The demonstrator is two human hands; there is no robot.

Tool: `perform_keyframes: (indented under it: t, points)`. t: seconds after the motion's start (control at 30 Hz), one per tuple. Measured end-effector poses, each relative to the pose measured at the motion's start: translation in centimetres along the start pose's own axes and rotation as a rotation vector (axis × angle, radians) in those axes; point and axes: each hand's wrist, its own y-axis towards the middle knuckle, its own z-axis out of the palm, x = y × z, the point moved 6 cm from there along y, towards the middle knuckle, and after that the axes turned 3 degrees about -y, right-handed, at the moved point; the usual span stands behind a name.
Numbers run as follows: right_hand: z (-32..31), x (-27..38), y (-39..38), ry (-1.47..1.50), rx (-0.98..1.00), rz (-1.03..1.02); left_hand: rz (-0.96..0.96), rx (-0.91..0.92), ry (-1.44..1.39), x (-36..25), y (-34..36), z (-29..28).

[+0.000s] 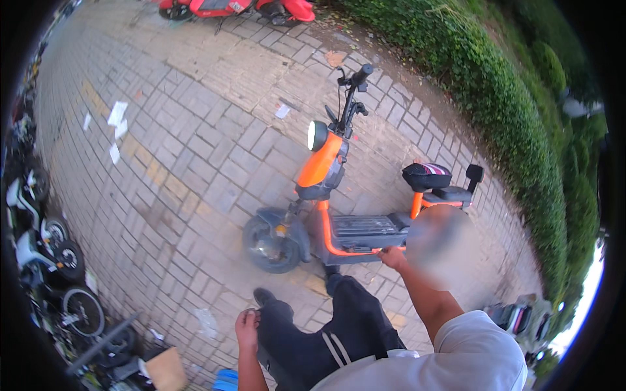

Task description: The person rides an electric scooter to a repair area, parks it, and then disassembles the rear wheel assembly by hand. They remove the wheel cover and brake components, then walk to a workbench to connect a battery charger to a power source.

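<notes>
An orange and black electric scooter [313, 163] stands side-on in front of me, headlamp lit, with a dark footboard [365, 225] and a black bag [424, 176] on its seat. My right hand [393, 259] is closed at the lower edge of the footboard's orange frame; what its fingers hold is unclear. A blurred patch covers the scooter's rear just beside it. My left hand [248, 329] hangs beside my left leg with fingers curled, their contents hidden. My shoes are close to the scooter's near side.
A red scooter [218, 6] stands at the back on the paving [169, 111]. Many parked two-wheelers [45, 254] line the left, near a cardboard piece [166, 371]. A hedge [515, 130] runs along the right; more vehicles [515, 319] stand at lower right. Paper scraps [117, 114] lie about.
</notes>
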Motion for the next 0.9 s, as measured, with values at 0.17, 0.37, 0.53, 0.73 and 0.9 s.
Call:
perform_keyframes:
  t: [0.17, 0.37, 0.53, 0.73, 0.9]
  points:
    - [-2.7, 6.7, -0.3, 0.330, -0.096, 0.043, 0.037, -0.148, 0.342, -8.7, 3.8, -8.6]
    - [-2.8, 15.8, -5.7, 0.577, -0.247, 0.211, -0.095, -0.075, 0.421, -18.6, 15.9, -18.6]
    - [1.2, 26.3, -10.3, 0.639, -0.127, 0.366, -0.099, 0.007, 0.374, -31.0, 23.8, -23.1]
    - [0.7, 34.9, -7.4, 1.266, -0.120, 0.544, -0.028, 0.145, 0.468, -46.0, 31.6, -12.0]
    - [-4.4, 41.6, -1.1, 1.949, -0.137, 0.562, 0.091, 0.558, 0.525, -56.3, 32.7, 11.4]
